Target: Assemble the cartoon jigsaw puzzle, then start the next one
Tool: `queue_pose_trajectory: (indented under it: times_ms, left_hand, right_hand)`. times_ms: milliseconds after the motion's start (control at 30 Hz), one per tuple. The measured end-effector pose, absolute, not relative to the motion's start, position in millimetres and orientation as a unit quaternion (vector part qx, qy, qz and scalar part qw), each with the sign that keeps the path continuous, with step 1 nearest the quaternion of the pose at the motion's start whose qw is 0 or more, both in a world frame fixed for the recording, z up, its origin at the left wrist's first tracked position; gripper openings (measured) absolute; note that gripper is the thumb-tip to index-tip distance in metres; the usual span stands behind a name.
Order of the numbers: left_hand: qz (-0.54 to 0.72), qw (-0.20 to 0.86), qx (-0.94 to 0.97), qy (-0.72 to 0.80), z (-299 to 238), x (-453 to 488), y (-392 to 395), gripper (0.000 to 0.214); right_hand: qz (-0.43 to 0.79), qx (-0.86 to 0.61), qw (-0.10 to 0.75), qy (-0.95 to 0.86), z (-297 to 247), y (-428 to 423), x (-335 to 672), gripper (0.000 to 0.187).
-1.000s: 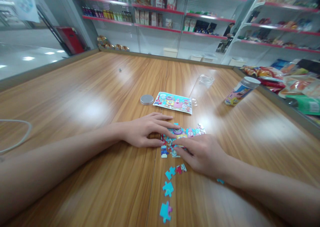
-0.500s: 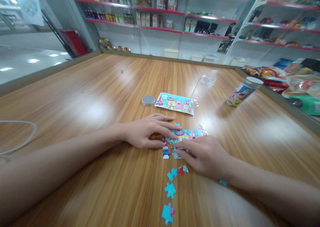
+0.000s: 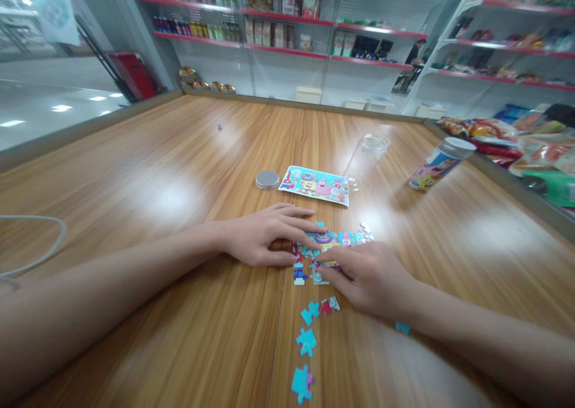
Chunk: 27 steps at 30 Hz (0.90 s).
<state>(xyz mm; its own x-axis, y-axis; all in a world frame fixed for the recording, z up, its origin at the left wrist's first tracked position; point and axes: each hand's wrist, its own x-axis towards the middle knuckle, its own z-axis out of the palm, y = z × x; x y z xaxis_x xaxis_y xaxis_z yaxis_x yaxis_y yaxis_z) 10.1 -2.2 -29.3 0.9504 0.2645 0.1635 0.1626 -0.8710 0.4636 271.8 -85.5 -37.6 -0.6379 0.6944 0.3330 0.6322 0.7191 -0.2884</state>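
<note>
A partly joined cartoon jigsaw puzzle (image 3: 323, 238) lies on the wooden table, much of it covered by my hands. My left hand (image 3: 269, 234) rests flat with its fingers spread, the fingertips on the puzzle's left and upper part. From the right, my right hand (image 3: 371, 276) reaches onto its lower part, thumb and index finger close together at a puzzle piece (image 3: 321, 275). Nearer to me lie loose pieces: a red and white one (image 3: 330, 305) and blue ones such as this puzzle piece (image 3: 306, 341). Another blue piece (image 3: 403, 328) shows below my right wrist.
Beyond the puzzle lie a picture sheet (image 3: 314, 186), a round metal lid (image 3: 268, 180) and a clear plastic jar (image 3: 366, 156) on its side. A printed canister (image 3: 440, 163) stands to the right, near packaged snacks (image 3: 489, 133). A white cable (image 3: 56, 219) lies at left.
Both hands stay almost in place on the puzzle. The whole view shifts very slightly; no piece visibly changes position.
</note>
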Motion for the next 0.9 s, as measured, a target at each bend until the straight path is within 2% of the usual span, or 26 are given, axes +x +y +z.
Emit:
queue_pose_trajectory:
  times_ms: [200,400,600,900]
  left_hand:
    - [0.103,0.23,0.961,0.115,-27.3,10.4,-3.1,0.044]
    - [0.101,0.242,0.955,0.135,-25.0,10.2,-5.1,0.059]
    - [0.103,0.245,0.956,0.126,-24.2,11.4,-5.0,0.045]
    - [0.106,0.243,0.956,0.122,-25.9,12.3,-3.9,0.045]
  right_hand:
    - [0.077,-0.371,0.212,-0.901,-35.0,-86.1,268.5,0.027]
    - [0.09,-0.362,0.233,-0.898,-37.4,-85.8,272.7,0.014]
    - [0.086,-0.358,0.24,-0.898,-43.3,-82.8,269.0,0.015]
    - [0.079,-0.364,0.231,-0.899,-40.5,-80.7,266.2,0.019]
